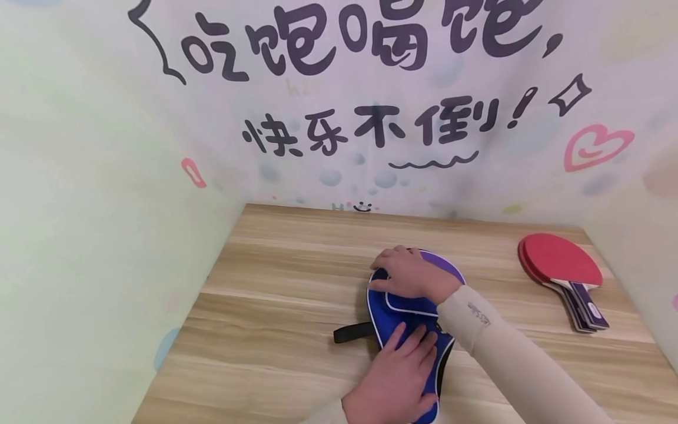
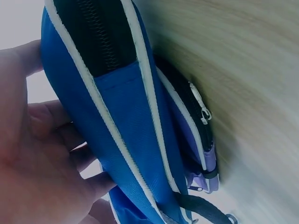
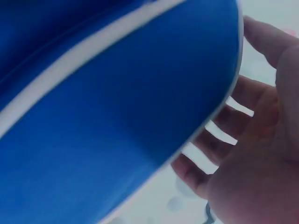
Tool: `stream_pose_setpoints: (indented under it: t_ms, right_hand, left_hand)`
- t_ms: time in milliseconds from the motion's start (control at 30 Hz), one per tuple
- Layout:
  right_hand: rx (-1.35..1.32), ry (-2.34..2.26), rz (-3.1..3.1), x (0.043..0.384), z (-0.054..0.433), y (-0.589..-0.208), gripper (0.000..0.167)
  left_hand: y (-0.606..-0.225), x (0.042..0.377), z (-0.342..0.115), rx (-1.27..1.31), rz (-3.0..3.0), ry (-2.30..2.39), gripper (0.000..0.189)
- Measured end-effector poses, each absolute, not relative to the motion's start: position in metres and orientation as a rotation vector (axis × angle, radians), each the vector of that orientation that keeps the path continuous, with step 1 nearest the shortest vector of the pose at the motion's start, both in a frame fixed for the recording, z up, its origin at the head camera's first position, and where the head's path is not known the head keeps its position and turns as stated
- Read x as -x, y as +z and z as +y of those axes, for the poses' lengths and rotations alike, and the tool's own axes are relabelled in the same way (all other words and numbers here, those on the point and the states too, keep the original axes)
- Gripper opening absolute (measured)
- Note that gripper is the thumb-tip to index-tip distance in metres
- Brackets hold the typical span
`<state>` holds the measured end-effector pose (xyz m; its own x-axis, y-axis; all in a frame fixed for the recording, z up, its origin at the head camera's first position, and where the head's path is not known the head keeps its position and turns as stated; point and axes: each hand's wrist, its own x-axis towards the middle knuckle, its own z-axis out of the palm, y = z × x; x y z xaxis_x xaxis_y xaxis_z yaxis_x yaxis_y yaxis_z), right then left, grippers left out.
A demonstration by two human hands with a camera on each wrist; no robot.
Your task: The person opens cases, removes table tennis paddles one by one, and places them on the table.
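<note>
A blue table tennis paddle case (image 1: pixel 381 330) with white piping and a purple patch lies on the wooden table, its narrow end towards me. My left hand (image 1: pixel 394 380) rests on the narrow part, fingers spread and fairly straight. On the rounded far part lies my right hand (image 1: pixel 410 274), fingers reaching over its upper left edge and thumb on the blue fabric. The left wrist view shows the case's dark zipper (image 2: pixel 98 37) and a purple zipped part (image 2: pixel 196 149) beyond it. In the right wrist view, my fingertips (image 3: pixel 184 170) are at the white-piped edge.
Two red table tennis paddles (image 1: pixel 564 259) lie stacked at the right of the table (image 1: pixel 275 282). A black strap (image 1: pixel 352 333) sticks out from the left of the case. Printed wall coverings (image 1: pixel 339 182) rise behind the table and at both sides.
</note>
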<state>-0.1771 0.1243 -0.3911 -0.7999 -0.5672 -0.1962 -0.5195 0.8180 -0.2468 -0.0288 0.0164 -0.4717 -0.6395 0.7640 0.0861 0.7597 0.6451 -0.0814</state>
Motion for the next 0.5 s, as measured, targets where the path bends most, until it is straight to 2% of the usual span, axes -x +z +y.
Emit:
stream_pose_setpoints:
  t_ms: [133, 400, 500]
  right_hand:
    - [0.797, -0.120, 2.727, 0.176, 0.107, -0.396, 0.046]
    - [0.815, -0.038, 2.764, 0.172, 0.082, -0.403, 0.020]
    - [0.864, -0.006, 2.755, 0.170, 0.078, -0.402, 0.016]
  left_hand:
    - [-0.471, 0.027, 0.019, 1.255, -2.714, 0.091, 0.069]
    - [-0.470, 0.025, 0.019, 1.237, -2.723, 0.109, 0.068]
    - [-0.470, 0.025, 0.018, 1.226, -2.720, 0.112, 0.069]
